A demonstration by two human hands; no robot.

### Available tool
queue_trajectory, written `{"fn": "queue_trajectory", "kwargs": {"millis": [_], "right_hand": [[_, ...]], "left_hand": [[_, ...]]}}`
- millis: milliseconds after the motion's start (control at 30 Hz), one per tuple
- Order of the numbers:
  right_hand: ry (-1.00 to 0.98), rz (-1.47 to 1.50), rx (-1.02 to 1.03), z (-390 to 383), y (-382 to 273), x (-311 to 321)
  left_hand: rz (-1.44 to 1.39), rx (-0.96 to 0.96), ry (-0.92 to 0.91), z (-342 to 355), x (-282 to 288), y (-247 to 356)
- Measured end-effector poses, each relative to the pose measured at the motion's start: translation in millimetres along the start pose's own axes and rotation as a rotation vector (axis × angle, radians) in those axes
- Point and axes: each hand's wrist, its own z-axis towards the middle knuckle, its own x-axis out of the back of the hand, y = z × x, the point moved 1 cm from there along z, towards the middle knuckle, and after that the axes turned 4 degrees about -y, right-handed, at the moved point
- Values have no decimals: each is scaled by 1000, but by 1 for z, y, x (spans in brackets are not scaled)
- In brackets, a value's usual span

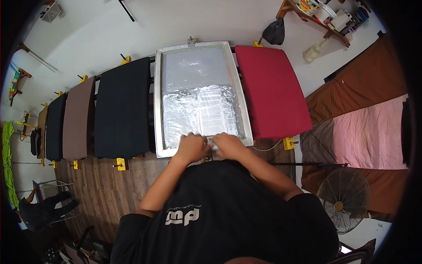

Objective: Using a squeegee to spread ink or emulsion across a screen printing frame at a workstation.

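Observation:
A screen-printing frame (158, 101) with a pale metal rim lies in front of me. Its far mesh looks grey, while glossy white ink (215, 108) streaks the nearer part. At the frame's near end, my left hand (191, 148) and my right hand (230, 146) are side by side, close to my body. Both have curled fingers, slightly blurred. Something small and greyish shows between them, but its kind is unclear, and the backs of my hands hide whatever they grip.
Right of the frame is a red cloth-covered board (272, 92); to the left stand a black board (123, 110), a brown one (79, 119) and others. A standing fan (343, 201) is at lower right. Another person (41, 211) is at far left. A shelf (314, 20) holds containers.

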Motion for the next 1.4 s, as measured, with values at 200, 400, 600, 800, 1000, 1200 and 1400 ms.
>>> {"fn": "queue_trajectory", "kwargs": {"millis": [200,400,600,800,1000,1200,1400], "right_hand": [[385,433,-167,-4,43,46],[525,589,-473,-26,79,35],[541,580,-448,-9,89,14],[424,514,-310,19,68,45],[211,291,-150,42,47,84],[43,85,-62,88,63,59],[-26,-19,-20,91,58,63]], "left_hand": [[-319,321,373,-38,35,-53],[-282,485,337,-134,-41,-156],[-301,552,325,-128,-74,-143],[-27,728,-117,-102,-28,-120],[-87,514,-38,-76,39,-116],[-80,148,202,1,74,-79],[-9,-23,35,89,57,-43]]}}
